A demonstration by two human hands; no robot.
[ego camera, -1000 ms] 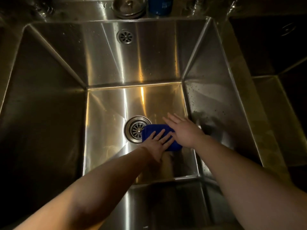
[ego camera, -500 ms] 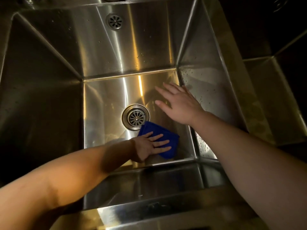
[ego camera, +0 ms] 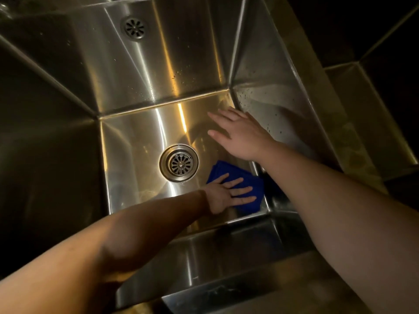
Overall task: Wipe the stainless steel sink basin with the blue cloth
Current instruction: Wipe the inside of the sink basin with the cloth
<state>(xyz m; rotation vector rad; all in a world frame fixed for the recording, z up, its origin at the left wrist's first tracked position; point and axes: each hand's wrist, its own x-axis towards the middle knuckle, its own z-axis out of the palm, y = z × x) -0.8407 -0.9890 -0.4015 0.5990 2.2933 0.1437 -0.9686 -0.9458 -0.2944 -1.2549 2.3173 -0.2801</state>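
A deep stainless steel sink basin fills the view. On its floor, near the front right corner, lies the folded blue cloth. My left hand rests flat on the cloth with fingers spread, pressing it down. My right hand hovers flat and empty over the back right part of the floor, fingers apart, away from the cloth. The round drain strainer sits just left of the cloth.
An overflow grille is set in the back wall. Water droplets speckle the right wall. A second, dark basin lies to the right past a steel divider. The front rim runs along the bottom.
My left hand has slid the cloth from beside the drain toward the front right corner. My right hand left the cloth and moved toward the back right. The view tipped downward.
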